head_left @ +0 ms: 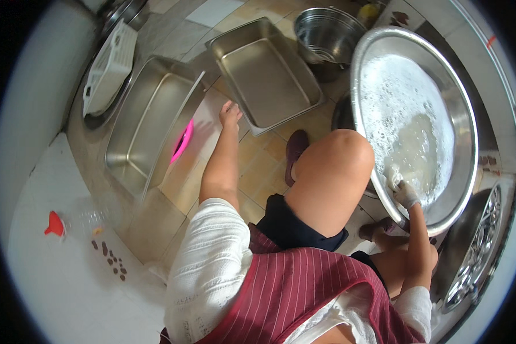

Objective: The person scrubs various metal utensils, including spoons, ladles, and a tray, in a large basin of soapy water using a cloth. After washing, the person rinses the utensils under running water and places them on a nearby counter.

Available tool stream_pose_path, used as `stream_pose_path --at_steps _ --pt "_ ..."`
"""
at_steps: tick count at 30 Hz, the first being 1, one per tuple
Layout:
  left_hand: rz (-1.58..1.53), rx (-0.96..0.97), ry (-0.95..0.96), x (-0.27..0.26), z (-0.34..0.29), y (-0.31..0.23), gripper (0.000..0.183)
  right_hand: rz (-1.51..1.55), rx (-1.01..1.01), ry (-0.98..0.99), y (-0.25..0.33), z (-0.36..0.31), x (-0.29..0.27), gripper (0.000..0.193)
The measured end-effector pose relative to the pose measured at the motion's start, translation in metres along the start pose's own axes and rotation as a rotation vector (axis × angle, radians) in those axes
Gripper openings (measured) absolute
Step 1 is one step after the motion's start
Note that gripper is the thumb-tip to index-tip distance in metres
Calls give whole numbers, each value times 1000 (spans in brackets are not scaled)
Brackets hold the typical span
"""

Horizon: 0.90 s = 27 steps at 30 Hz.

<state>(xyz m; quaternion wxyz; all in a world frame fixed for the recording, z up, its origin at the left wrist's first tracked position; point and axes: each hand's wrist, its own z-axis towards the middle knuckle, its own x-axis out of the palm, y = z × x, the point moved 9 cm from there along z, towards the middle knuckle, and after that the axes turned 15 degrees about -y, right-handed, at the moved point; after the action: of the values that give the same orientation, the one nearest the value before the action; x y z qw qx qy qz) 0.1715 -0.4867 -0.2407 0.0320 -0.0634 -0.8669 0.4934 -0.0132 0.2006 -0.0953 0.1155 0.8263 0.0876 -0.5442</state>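
Observation:
My left hand (230,113) is bare, its fingers loosely bent and apart, beside the near left rim of a shallow rectangular steel pan (264,74). Whether it touches that rim I cannot tell. A deeper rectangular steel pan (149,123) is left of this hand, with a bright pink rim (182,142) partly hidden behind it. My right hand (406,195), in a pale glove, closes on a white cloth-like wad (394,176) at the near edge of the water. Around it is a large round steel basin (471,143) of foamy, cloudy water.
A steel pot (329,34) stands at the back, beside the basin. At far left a white plastic basket (110,69) leans in a dark round pan. A clear bottle (92,221) lies by a red funnel (54,225). Shiny utensils (476,252) fill a steel bowl at right.

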Motion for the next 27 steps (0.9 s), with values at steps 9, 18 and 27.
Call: stream_pose_path --at_steps 9,18,27 --pt "-496 -342 -336 -210 2 -83 74 -35 37 -20 -10 -2 1 32" --pt "-721 -217 -234 -338 69 -77 60 -10 10 -26 -18 16 23 45" --pt "-657 -524 -537 -452 -192 42 39 163 49 -101 -63 31 48 35"
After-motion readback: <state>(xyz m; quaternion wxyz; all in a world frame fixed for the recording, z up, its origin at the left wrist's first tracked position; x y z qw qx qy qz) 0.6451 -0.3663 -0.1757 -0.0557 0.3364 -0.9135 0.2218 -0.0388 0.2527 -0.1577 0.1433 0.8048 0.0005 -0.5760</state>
